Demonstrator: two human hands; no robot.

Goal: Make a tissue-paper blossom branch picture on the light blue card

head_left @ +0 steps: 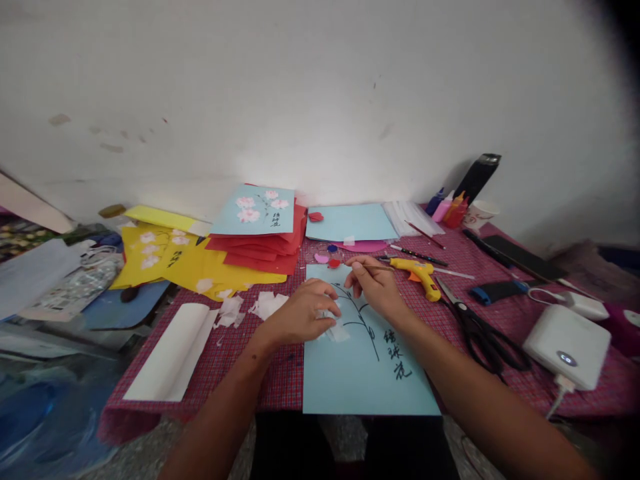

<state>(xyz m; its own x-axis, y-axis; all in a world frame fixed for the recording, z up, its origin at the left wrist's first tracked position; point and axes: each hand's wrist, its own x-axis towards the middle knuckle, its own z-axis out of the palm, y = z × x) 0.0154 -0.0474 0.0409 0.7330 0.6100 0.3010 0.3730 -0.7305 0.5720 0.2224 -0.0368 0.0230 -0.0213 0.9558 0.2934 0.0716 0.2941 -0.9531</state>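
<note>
A light-blue sheet (345, 380) lies at the near edge of the table, directly before the person, bearing black painted branches and three brushed characters down its right part. The right hand (371, 283) grips a thin paintbrush (377, 268) between thumb and fingers above the sheet's far part. The left hand (315, 310) is over the sheet's left edge with curled fingers, close to white tissue scraps (337, 331) (whether it pinches one, I cannot tell). Just beyond the sheet sit small dabs of red, blue and pink paint (334, 263). To the right are a yellow glue gun (423, 273), black-handled scissors (483, 333) and a white power bank (570, 347); to the left, more torn tissue (269, 305) and a folded white paper (167, 353). Farther off, a blue sheet with pink blossoms (263, 210) tops a red paper stack (280, 247), all on a checked red tablecloth (270, 393).
</note>
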